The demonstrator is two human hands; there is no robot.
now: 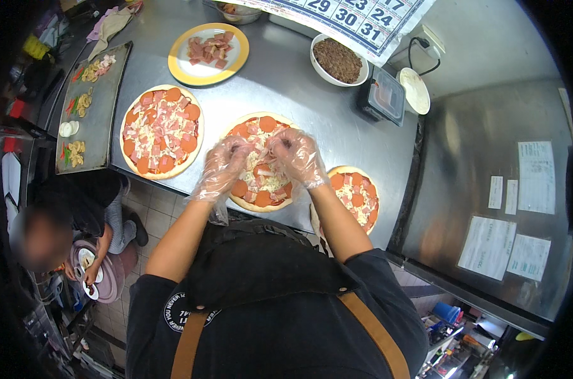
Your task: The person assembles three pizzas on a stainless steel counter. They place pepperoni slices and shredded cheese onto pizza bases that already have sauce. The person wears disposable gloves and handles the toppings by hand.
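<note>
Middle pizza [261,169] lies at the centre of the frame on the steel counter [280,79], spread with pepperoni, ham bits and pale shreds. Both hands, in clear plastic gloves, hang over it: the left hand [225,165] by its left edge, the right hand [297,158] by its right. Fingers on each are drawn narrowly together; whether they pinch any topping I cannot tell. Left pizza [162,131] sits left of centre, and right pizza [360,199] lies right of centre, partly behind the right forearm. Farther out, a yellow-rimmed plate [174,60] of ham pieces [210,50] stands upper left, and a white bowl [329,78] of brown crumbled meat [339,60] upper right, beside a dark lidded container [385,96].
</note>
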